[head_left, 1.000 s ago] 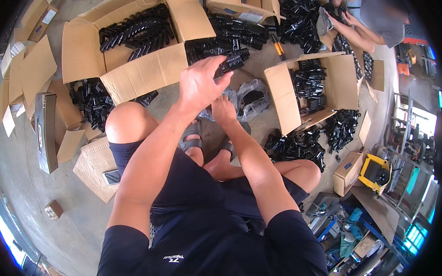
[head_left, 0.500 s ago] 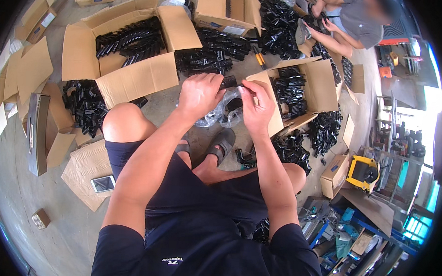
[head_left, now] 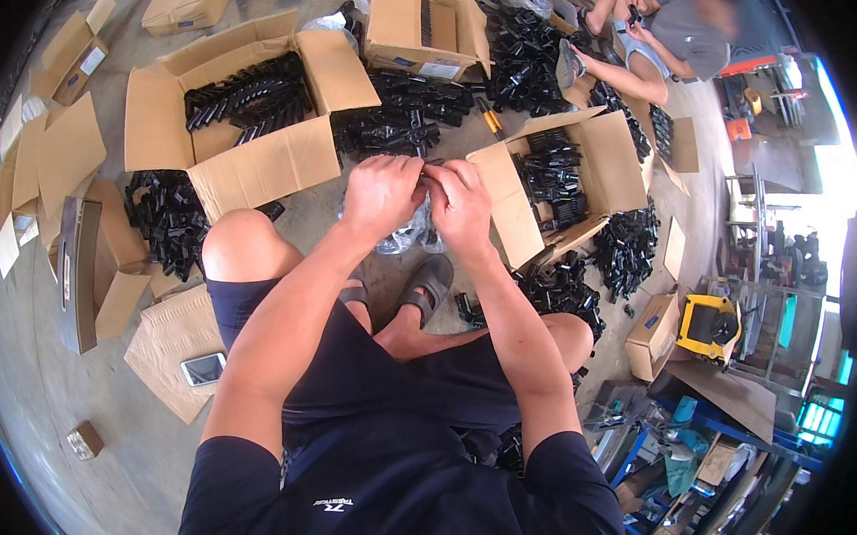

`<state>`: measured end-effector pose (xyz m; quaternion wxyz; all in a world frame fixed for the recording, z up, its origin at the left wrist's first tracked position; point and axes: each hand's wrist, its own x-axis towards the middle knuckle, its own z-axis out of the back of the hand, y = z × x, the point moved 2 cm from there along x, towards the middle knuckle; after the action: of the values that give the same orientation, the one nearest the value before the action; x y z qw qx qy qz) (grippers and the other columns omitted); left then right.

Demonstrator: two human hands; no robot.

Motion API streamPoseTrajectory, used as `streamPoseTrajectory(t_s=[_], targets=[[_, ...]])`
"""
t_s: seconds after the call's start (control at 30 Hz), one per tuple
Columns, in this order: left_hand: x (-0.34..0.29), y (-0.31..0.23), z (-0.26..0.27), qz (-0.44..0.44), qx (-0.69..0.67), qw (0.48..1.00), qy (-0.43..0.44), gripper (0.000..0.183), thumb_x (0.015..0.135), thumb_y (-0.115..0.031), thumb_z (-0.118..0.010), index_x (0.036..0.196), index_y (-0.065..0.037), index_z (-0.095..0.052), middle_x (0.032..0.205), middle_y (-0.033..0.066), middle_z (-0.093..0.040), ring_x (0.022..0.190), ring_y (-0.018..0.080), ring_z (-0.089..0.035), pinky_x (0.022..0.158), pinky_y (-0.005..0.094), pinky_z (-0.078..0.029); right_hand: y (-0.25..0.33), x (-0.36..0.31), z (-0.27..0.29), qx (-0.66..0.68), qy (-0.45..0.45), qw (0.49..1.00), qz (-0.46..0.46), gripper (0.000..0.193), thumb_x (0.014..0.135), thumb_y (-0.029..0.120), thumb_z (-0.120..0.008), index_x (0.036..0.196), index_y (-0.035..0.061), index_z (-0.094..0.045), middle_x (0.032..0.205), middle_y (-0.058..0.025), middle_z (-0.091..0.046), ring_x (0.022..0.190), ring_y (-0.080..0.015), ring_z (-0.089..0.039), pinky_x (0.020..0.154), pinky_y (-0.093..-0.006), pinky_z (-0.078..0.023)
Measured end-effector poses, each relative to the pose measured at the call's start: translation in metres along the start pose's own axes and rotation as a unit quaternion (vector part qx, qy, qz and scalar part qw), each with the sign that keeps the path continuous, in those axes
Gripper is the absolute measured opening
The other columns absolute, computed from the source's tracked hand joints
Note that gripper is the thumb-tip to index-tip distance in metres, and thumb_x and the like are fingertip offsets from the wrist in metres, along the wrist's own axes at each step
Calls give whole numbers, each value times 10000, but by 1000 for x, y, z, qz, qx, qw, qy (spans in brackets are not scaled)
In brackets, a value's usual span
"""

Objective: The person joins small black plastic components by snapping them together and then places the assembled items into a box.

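Note:
My left hand (head_left: 382, 191) is closed around a short black tubular part (head_left: 434, 162), mostly hidden by the fingers. Against it, with bent fingers, presses my right hand (head_left: 462, 200); whether a smaller piece lies in its fingertips cannot be made out. Both hands meet above a crumpled clear plastic bag (head_left: 406, 236) on the floor. Just right of them stands an open carton (head_left: 615, 166) with similar black parts in it. To the left, a larger open carton (head_left: 260, 179) holds rows of such parts.
Loose black parts (head_left: 167, 223) lie in heaps around the cartons. A phone (head_left: 203, 369) rests on flattened cardboard (head_left: 169, 337) at my left. A co-worker (head_left: 682, 35) sits at the far right. A yellow-framed item (head_left: 709, 328) stands by a cluttered rack (head_left: 688, 451).
My right hand has moved left and closed in against my left hand, covering most of the black part. The co-worker's hands have shifted slightly.

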<state>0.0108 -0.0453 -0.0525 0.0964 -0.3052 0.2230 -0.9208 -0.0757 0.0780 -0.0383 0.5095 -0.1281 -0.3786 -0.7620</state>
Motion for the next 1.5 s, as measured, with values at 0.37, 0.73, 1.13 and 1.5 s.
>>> streamPoseTrajectory(t_s=[0.37, 0.73, 1.13, 1.5], targets=[[1, 3, 0, 11, -2, 1000, -4, 266, 667, -126, -780, 879, -67, -631, 783, 85, -684, 731, 278, -680, 681, 378, -541, 4, 2, -1, -21, 23, 999, 14, 237, 777, -6, -701, 1009, 44, -701, 952, -97, -626, 883, -304, -623, 751, -394, -534], [2, 1, 4, -11, 15, 1000, -7, 202, 702, -120, -744, 847, -70, -612, 761, 88, -673, 721, 276, -684, 723, 394, -547, 10, 5, -2, -63, 45, 997, 4, 176, 787, 12, -692, 959, 42, -681, 913, -96, -608, 869, -306, -620, 728, -403, -534], [0, -2, 4, -12, 55, 998, -3, 189, 749, -135, -711, 903, -66, -626, 794, 96, -679, 795, 275, -692, 878, 454, -541, 14, 9, 1, -94, 98, 990, -28, 154, 792, 47, -676, 945, 39, -666, 928, -101, -605, 914, -310, -616, 729, -417, -543], [2, -5, 6, -4, 47, 999, 0, 205, 746, -139, -713, 921, -65, -638, 808, 93, -687, 807, 270, -697, 904, 455, -534, 17, 12, 3, -109, 95, 989, 2, 152, 784, 26, -669, 935, 44, -665, 931, -94, -597, 907, -302, -614, 725, -404, -540]])
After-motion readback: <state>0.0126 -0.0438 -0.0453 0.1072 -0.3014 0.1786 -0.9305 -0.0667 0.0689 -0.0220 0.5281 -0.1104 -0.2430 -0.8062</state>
